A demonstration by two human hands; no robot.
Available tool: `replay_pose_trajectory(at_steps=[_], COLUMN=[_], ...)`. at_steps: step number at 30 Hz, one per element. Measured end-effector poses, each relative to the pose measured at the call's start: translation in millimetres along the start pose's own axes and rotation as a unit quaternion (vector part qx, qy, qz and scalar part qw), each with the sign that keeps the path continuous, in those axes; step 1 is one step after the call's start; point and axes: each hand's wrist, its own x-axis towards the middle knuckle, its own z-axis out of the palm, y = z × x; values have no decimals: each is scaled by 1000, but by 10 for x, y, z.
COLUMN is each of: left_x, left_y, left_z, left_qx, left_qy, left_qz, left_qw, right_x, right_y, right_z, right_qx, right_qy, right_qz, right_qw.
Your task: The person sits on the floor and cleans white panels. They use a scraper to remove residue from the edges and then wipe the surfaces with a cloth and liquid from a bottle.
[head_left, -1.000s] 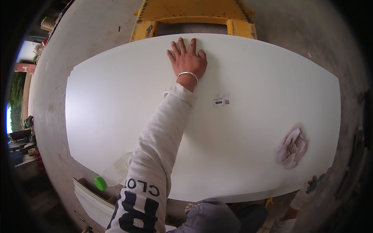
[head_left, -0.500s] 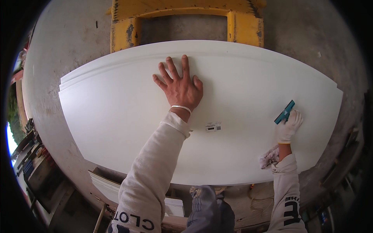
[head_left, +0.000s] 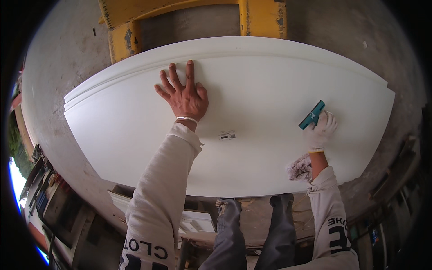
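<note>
A large white panel (head_left: 252, 103) lies before me, its far edge showing stacked layers. My left hand (head_left: 185, 96), bare, with a pale band at the wrist, rests on the panel with fingers spread near the far edge. In a white glove, my right hand (head_left: 323, 128) is closed around a teal scraper (head_left: 312, 114), whose wide blade is against or close to the panel. Its grip is mostly hidden by the glove. Beside my right wrist lies a fluffy greyish cloth (head_left: 299, 168). A small printed label (head_left: 227, 135) sits near the panel's middle.
Beyond the panel stands a worn yellow metal frame (head_left: 121, 40) on the concrete floor (head_left: 328, 27). White boards (head_left: 198, 221) are below the near edge, by my legs (head_left: 229, 234). Dark clutter (head_left: 60, 202) lines the left side.
The view has shifted, so the panel and frame appear moved. My right hand with the scraper has come slightly closer to the label. My left hand remains spread on the panel.
</note>
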Motion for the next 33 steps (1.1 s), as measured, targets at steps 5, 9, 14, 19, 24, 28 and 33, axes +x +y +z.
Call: replay_pose_trajectory(at_steps=[5,9,14,19,24,28,33], left_x=[10,-18,-464,-1016,-963,-1002,-963], left_y=[20,-38,22,-180,-64,-104,-44], left_z=[61,136,213,249,192,203,144], left_qx=[17,23,11,3,0,-1,-4], left_qy=[14,48,-8,18,13,8,-19], left_qz=[-2,-21,-440,-519,-514,-509,-502], left_qw=[1000,998,898,854,858,861,864], right_x=[19,133,496,839,1177,1359,1539], right_y=[-17,-11,612,2069,2722,2736,2407], right_z=[-59,-148,-508,-658,-415,-226,-232], right_qx=[23,69,92,35,91,158,143], right_qy=[3,-66,-285,-253,-304,-279,-293], right_qz=[2,9,147,95,8,-61,-121], right_qw=[1000,995,943,962,948,945,938])
